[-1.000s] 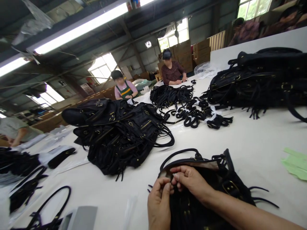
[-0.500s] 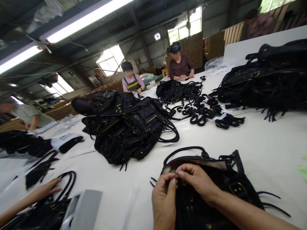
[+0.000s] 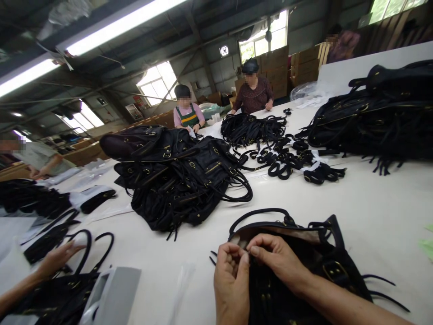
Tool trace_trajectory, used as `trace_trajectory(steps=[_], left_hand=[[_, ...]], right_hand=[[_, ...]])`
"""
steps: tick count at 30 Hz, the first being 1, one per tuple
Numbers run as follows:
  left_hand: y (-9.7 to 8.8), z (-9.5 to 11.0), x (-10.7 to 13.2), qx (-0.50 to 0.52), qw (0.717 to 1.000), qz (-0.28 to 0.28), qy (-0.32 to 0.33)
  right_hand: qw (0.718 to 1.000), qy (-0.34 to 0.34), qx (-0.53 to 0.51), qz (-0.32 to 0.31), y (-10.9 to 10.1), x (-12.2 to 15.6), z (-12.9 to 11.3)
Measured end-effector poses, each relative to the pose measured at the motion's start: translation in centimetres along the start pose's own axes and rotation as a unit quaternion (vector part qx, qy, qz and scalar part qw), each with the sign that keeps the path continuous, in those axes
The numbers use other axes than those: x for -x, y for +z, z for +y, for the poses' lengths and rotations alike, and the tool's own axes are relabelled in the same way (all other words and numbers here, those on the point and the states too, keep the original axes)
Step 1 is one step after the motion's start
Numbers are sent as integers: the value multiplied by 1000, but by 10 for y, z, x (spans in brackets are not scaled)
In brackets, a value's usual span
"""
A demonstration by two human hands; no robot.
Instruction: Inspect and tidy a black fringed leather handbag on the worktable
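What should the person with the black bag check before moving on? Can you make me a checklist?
1. Both hands at the bag: ok. The left hand and right hand come together at the black bag.
2. Bag open: ok. Some pale lining shows inside.
3. Back handle clear of the fingers: ok. The handle arches up behind them.
4. What the fingertips pinch: cannot tell. It's too small and hidden.
5. Co-worker's hand out of the way: ok. That hand is by another bag, off to the left.
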State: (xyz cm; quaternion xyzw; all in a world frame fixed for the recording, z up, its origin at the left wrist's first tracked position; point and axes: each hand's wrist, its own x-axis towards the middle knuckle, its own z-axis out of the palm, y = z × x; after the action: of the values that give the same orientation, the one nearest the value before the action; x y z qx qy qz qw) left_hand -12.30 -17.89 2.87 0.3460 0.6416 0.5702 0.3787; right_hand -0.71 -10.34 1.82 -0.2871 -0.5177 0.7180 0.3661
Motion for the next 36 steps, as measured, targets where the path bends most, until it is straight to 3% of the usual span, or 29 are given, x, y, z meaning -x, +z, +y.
trace_trajectory(steps=[20, 36], left_hand=[[1, 0, 5, 7, 1000, -1, -4], [-2, -9, 5, -37, 999, -9, 34]], right_hand=[[1000, -6, -1, 3, -1, 1, 4], [984, -114, 134, 9, -3, 6, 7]])
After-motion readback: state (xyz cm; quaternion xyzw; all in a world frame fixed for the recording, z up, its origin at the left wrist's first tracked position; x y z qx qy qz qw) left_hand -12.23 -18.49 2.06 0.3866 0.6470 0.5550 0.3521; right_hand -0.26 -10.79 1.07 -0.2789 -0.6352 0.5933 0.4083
